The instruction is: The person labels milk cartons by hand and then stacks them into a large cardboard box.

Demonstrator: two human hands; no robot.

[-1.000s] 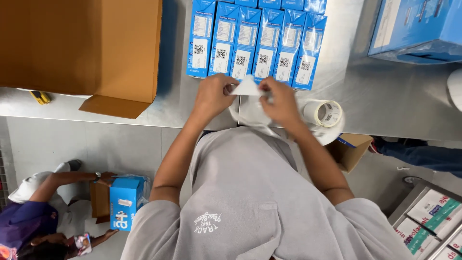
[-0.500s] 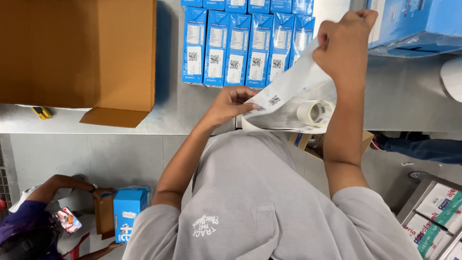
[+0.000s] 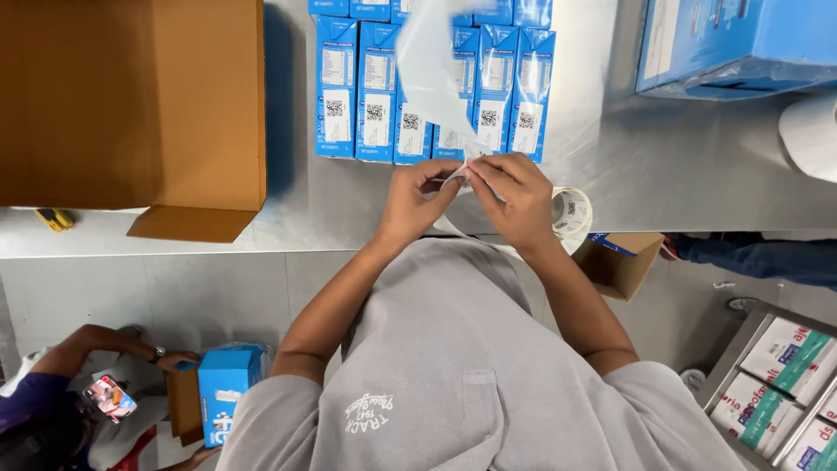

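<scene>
My left hand (image 3: 417, 196) and my right hand (image 3: 516, 194) meet over the steel table's near edge, both pinching a white label strip (image 3: 433, 74) that trails up and away over the boxes. The strip comes off a white label roll (image 3: 571, 212) lying just right of my right hand. A row of several upright blue cartons (image 3: 432, 83) with white printed panels stands on the steel table (image 3: 663, 174) right beyond my fingers.
A large open brown cardboard box (image 3: 131, 105) fills the left of the table. A big blue carton (image 3: 737, 44) lies at top right, a white roll (image 3: 811, 135) beside it. Below, a seated person's hand (image 3: 179, 359) holds a blue box (image 3: 225, 388). A cart of packages (image 3: 785, 384) stands at right.
My right hand, raised high with the strip half a second ago, has come back down to meet my left hand. The strip now trails upward over the cartons.
</scene>
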